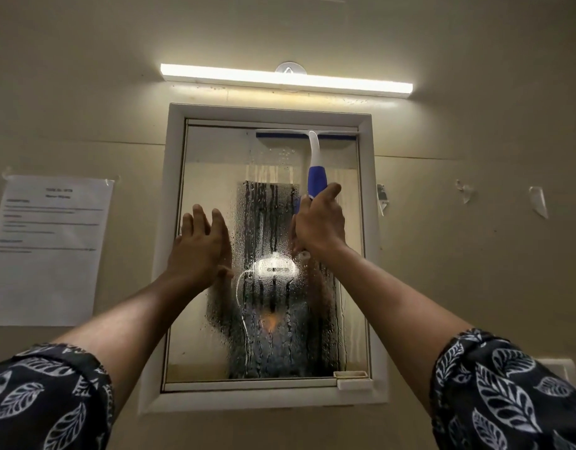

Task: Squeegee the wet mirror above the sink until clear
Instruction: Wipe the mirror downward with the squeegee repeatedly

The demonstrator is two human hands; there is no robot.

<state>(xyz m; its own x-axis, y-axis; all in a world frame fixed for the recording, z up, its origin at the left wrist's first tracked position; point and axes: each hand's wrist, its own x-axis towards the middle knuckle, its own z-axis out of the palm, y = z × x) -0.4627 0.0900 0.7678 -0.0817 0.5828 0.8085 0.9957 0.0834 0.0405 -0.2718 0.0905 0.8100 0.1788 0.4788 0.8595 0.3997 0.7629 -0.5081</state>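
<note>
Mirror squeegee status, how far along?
Done: nothing visibly; droplets and runs cover the mirror. In hand: right hand grips the squeegee, blade at the top edge, right side; left hand flat by the left frame. Left: that first downward pull, then the remaining width.

taped wall notice [49,248], print too blurred to read
</note>
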